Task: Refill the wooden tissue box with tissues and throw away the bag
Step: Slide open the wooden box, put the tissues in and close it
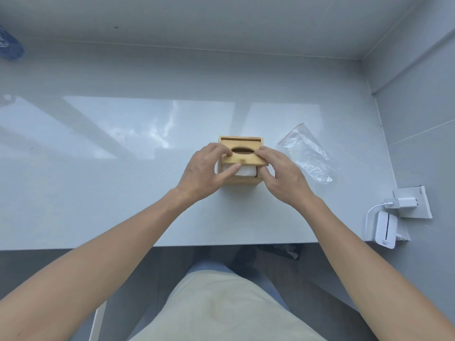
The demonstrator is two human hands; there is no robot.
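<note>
A square wooden tissue box [240, 180] stands on the white counter in the middle. Its sliding wooden lid [243, 157], with an oval slot, lies partly pulled toward me, so the box is half covered. White tissues [246, 171] show inside, below the lid's near edge. My left hand [205, 171] grips the lid's left side, thumb reaching under the near edge. My right hand [283, 175] holds the lid's right side. An empty clear plastic bag [306, 155] with a red zip strip lies flat on the counter just right of the box.
A white charger [403, 203] sits plugged into a wall socket at the right, with a white pocket device [385, 230] on a cable below it. A blue object [9, 45] lies at the far left. The counter's near edge [172, 244] runs just before my body.
</note>
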